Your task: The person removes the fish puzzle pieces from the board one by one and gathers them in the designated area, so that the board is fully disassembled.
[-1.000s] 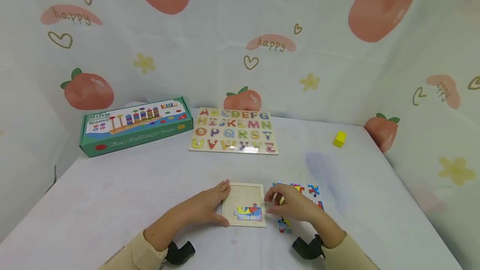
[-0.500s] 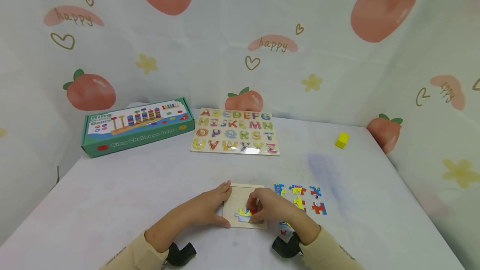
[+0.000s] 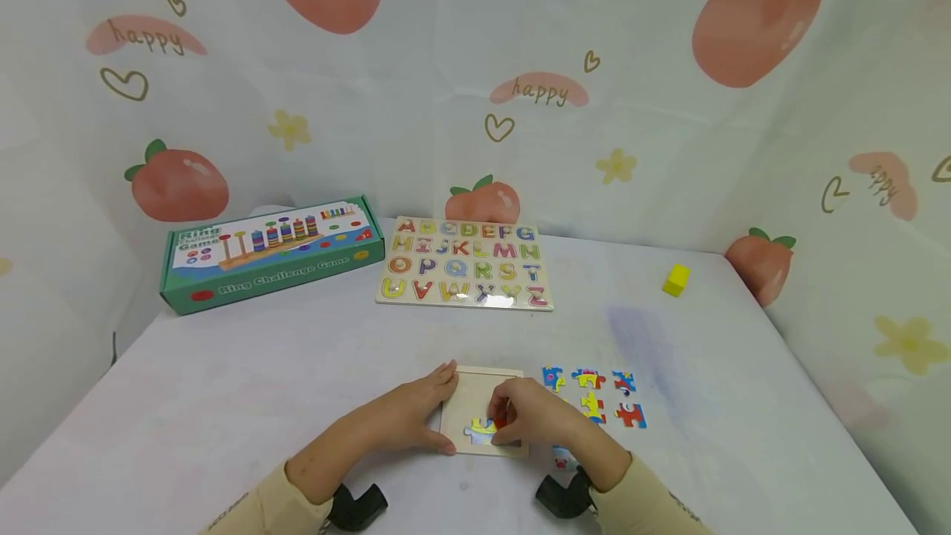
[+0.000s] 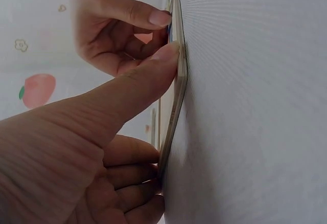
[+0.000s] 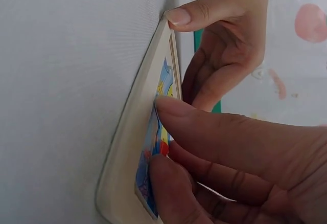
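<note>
A shallow wooden puzzle tray (image 3: 470, 395) lies at the front middle of the table. My left hand (image 3: 410, 415) holds it along the left side, thumb (image 4: 166, 55) at the near corner and fingers at the far one. A few joined jigsaw pieces (image 3: 478, 433) sit in its lower right part. My right hand (image 3: 538, 411) is over that part, fingers curled. In the right wrist view its thumb and index fingertip bear on a blue jigsaw piece (image 5: 144, 185), which they partly cover. The right hand hides the tray's right side in the head view.
Several loose jigsaw pieces (image 3: 630, 415) lie right of the tray, some behind the right forearm. An alphabet board (image 3: 464, 262) and a green Ring Challenge Game box (image 3: 275, 254) stand at the back. A yellow block (image 3: 676, 280) is at the back right.
My right hand has moved left from beside the loose pieces onto the joined pieces in the tray, then stayed there. The left hand has kept its hold on the tray.
</note>
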{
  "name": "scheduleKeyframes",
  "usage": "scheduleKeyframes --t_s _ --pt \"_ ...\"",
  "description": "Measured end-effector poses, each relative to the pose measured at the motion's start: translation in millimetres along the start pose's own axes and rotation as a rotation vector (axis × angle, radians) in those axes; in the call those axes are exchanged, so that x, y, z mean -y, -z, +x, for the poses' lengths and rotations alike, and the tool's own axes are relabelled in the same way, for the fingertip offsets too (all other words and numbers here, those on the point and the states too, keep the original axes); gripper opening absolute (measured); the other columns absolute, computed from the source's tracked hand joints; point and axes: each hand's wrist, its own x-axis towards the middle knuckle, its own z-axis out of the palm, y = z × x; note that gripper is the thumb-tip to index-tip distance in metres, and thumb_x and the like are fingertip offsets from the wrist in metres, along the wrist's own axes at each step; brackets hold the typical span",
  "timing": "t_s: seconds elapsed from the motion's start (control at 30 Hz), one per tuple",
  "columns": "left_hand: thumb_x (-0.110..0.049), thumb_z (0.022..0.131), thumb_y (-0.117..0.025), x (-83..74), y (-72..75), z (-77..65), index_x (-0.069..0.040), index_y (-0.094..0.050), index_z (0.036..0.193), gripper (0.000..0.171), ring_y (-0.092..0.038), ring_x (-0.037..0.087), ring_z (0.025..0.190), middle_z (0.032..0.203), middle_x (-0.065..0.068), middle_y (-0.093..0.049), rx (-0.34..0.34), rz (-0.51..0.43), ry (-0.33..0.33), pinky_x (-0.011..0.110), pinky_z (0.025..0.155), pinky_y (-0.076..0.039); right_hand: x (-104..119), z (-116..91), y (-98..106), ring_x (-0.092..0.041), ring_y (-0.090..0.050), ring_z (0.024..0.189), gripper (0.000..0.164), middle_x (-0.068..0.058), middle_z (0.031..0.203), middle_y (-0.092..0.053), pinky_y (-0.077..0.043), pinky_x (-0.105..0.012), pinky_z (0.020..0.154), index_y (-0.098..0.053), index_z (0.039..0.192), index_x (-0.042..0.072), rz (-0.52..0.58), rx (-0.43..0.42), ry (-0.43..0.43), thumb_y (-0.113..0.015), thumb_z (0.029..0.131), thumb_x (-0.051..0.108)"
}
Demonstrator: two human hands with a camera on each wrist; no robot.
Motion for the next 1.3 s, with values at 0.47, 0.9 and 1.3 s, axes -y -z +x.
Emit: scheduleKeyframes --t_s 0.47,0.9,1.3 --pt "-0.040 0.072 -0.077 0.8 -0.1 -0.1 0.001 -0.031 0.143 0.094 -0.018 0.026 0.144 0.155 0.013 -0.019 -0.007 0.006 -0.035 0.044 0.113 -0.026 -4.5 -2.0 3.0 -0.009 -0.049 0.068 0.013 0.004 0.077 -0.055 -0.045 -0.017 0.059 -0.058 0.082 0.009 0.025 0.015 0.054 -0.070 0.080 0.005" --pt "-0.041 0.072 -0.076 0.6 -0.1 -1.9 0.002 -0.031 0.143 0.094 -0.019 0.026 0.144 0.155 0.014 -0.020 -0.013 0.008 -0.049 0.044 0.113 -0.027 -11.1 -9.8 13.9 -0.013 -0.056 0.065 0.007 -0.001 0.077 -0.060 -0.051 -0.021 0.059 -0.059 0.085 0.003 0.236 0.131 0.080 -0.064 0.086 0.007" --pt "-0.040 0.071 -0.078 -0.7 -1.6 -1.0 -0.001 -0.032 0.143 0.095 -0.019 0.025 0.144 0.155 0.011 -0.020 -0.017 0.033 -0.019 0.043 0.113 -0.028 -27.1 -29.2 26.8 -0.013 -0.057 0.064 0.009 -0.008 0.073 -0.065 -0.052 -0.022 0.062 -0.059 0.085 0.002 0.308 0.129 0.049 -0.064 0.086 0.009"
